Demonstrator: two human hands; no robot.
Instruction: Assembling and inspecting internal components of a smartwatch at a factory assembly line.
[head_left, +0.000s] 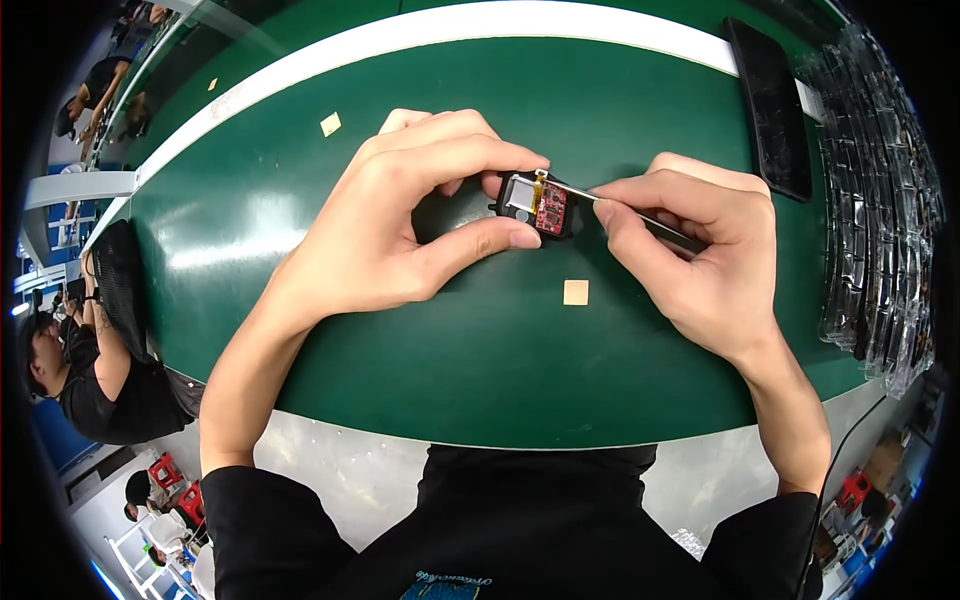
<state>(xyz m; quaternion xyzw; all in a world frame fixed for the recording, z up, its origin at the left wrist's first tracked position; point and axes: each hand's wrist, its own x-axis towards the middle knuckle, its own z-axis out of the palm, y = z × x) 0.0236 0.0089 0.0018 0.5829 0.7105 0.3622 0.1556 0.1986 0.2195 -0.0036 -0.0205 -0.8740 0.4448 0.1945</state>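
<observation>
Left hand (385, 215) is pinching a small black device (530, 205) between thumb and fingers, around the middle of the green table (440, 360), insides facing up with a red circuit board (553, 212) showing. Right hand (705, 240) has a thin metal-tipped tool (576, 190) pinched pen-style, tip right by the yellow ribbon (538, 191) near the top edge. Can't tell if it's actually touching. My read: this is the fiddly bit, working on that ribbon. Next move probably wants a steady left pinch and a really light touch, no scraping the board
</observation>
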